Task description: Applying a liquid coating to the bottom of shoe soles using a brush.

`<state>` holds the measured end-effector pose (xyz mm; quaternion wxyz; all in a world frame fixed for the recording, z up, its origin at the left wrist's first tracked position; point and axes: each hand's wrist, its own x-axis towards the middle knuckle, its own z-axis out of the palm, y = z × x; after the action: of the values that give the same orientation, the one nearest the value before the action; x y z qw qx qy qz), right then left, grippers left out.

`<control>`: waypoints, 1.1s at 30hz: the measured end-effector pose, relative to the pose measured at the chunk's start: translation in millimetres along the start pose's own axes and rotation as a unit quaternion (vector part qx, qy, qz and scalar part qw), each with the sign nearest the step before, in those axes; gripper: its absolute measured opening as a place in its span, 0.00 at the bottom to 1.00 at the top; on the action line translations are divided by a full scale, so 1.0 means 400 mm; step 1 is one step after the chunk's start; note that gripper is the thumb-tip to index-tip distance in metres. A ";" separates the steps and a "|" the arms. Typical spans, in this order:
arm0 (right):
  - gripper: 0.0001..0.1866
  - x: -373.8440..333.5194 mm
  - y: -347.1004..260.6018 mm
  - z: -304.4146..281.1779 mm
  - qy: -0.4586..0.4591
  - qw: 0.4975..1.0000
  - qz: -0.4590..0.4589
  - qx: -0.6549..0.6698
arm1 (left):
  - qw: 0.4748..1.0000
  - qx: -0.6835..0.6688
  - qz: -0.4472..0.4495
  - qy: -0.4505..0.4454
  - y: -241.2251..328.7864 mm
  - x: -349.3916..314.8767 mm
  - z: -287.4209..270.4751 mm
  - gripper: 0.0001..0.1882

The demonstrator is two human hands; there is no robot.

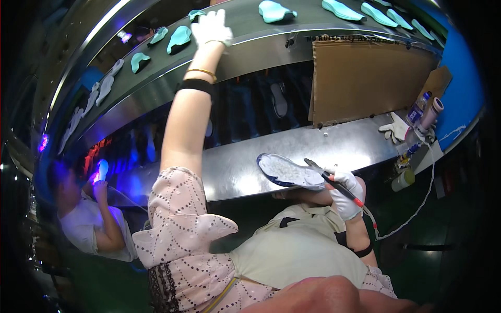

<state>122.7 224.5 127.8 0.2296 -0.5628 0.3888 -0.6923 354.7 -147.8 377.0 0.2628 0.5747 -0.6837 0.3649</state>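
Note:
My left hand (213, 30), in a white glove, reaches far out over the conveyor belt (235, 20). Its fingers are stretched out, close beside a small teal shoe-sole piece (196, 14); whether they touch it is hard to make out. In my right hand (346, 194), also gloved, is a brush (342, 187) with a dark handle, red end and a thin tube attached. A shoe sole (289, 171) with a whitish inside and navy rim lies at the front edge of the metal bench, its near end against my right fingers. I cannot tell if they also grip it.
More teal sole pieces (275, 11) lie along the belt. A cardboard sheet (370, 81) hangs below it on the right. Bottles (417, 109) and a white glove (395, 128) sit at the bench's right end. A co-worker (94, 224) holds a blue-lit piece on the left.

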 end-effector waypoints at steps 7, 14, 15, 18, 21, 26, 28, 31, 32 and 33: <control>0.15 0.013 -0.031 0.012 -0.058 0.980 -0.130 -0.136 | 0.974 0.072 -0.099 -0.193 -0.349 -0.078 -0.040 0.16; 0.16 0.033 -0.046 0.016 -0.113 0.933 -0.244 -0.239 | 0.824 -0.531 -0.005 0.196 -0.312 -0.310 -0.118 0.12; 0.16 0.032 -0.044 0.017 -0.108 0.931 -0.249 -0.243 | 0.744 -0.639 -0.022 0.195 -0.311 -0.336 -0.161 0.12; 0.13 0.016 -0.032 0.031 -0.055 0.978 -0.128 -0.154 | 0.423 -0.893 -0.040 0.150 -0.322 -0.413 -0.298 0.11; 0.08 -0.001 -0.019 0.035 0.054 0.965 0.240 0.086 | 0.189 -0.982 -0.022 -0.010 -0.268 -0.476 -0.330 0.09; 0.10 -0.016 -0.009 -0.002 0.104 0.882 0.344 0.304 | 0.128 -0.923 -0.156 -0.327 0.031 -0.688 -0.150 0.20; 0.09 -0.020 -0.010 -0.015 0.092 0.886 0.320 0.322 | -0.127 -0.927 -0.140 -0.324 0.163 -0.803 -0.102 0.24; 0.09 -0.023 -0.014 -0.019 0.084 0.899 0.342 0.261 | -0.080 -0.869 -0.268 -0.408 0.258 -0.931 -0.106 0.38; 0.09 -0.025 -0.014 -0.015 0.072 0.905 0.340 0.246 | -0.110 -0.869 -0.266 -0.403 0.271 -0.953 -0.117 0.41; 0.09 -0.025 -0.014 -0.011 0.064 0.904 0.347 0.240 | -0.138 -0.867 -0.267 -0.397 0.276 -0.971 -0.133 0.44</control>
<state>121.8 236.7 125.9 0.5582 -0.2748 0.3952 -0.6758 321.5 133.7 84.5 -0.2885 -0.0201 0.1725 0.9416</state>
